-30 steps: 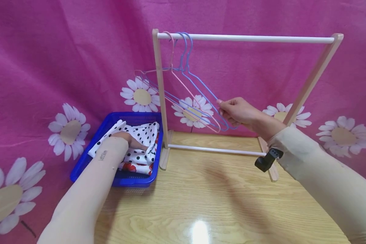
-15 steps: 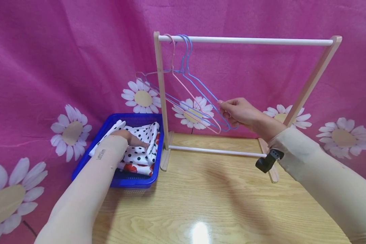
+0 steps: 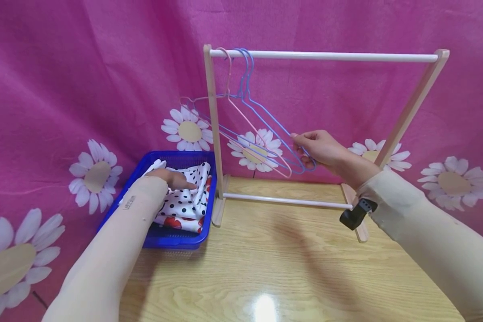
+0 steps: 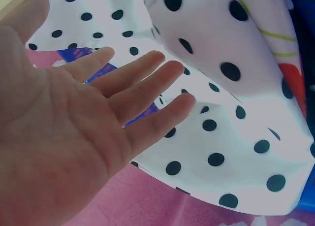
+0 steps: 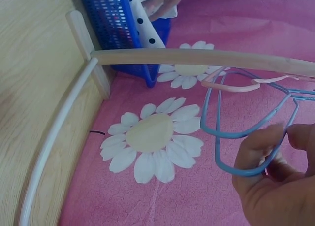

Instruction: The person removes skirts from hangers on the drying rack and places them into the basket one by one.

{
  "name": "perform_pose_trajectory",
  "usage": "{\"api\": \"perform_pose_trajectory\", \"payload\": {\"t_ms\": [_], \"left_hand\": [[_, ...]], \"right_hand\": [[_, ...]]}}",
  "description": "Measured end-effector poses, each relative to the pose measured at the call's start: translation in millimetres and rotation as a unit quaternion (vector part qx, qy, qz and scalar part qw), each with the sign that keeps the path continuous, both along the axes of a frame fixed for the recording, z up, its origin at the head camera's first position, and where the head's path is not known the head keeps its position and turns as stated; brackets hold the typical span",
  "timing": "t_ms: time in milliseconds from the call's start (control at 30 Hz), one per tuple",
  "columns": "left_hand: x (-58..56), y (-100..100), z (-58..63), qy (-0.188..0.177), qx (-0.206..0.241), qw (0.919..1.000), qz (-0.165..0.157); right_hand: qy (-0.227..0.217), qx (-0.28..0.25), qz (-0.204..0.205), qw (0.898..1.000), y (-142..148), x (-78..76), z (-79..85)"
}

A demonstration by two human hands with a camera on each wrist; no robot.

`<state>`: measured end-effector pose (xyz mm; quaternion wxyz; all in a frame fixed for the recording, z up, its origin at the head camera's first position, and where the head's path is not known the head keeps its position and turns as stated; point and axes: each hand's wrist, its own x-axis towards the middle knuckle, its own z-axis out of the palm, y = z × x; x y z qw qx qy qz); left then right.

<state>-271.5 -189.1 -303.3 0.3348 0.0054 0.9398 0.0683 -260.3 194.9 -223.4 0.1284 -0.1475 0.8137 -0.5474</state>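
In the blue basket, my left hand is over a white cloth with black dots. The left wrist view shows the palm of this hand with its fingers spread and nearly straight beside the dotted cloth. Thumb and fingers of my right hand pinch the sloping side of the rightmost blue hanger, whose hook is on the rack's top bar. Another blue hanger and a pink hanger hang just left of it.
Under the dotted cloth lies a white cloth with red patterns. The rack's wooden left post stands close beside the basket, and its low white bar crosses above the wooden table. A pink flowered curtain hangs behind.
My right hand has shifted slightly right, drawing the held blue hanger's lower corner a little away from the others. The left hand has lifted slightly over the dotted cloth.
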Motion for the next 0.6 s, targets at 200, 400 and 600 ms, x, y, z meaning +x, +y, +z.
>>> {"api": "perform_pose_trajectory", "payload": {"t_ms": [200,400,600], "left_hand": [[-10.6,-6.2,-5.6,0.029,0.058,0.9978,0.014],[-8.4,-0.5,0.2,0.039,0.08,0.996,0.009],[6.8,14.5,15.8,0.062,0.088,0.9939,0.023]], "right_hand": [[-0.005,-0.031,0.001,0.999,0.4,-1.5,0.3],[-0.009,-0.037,-0.001,0.999,2.6,-3.5,-1.1],[-0.001,-0.01,-0.013,1.0,5.6,-5.5,-4.2]]}}
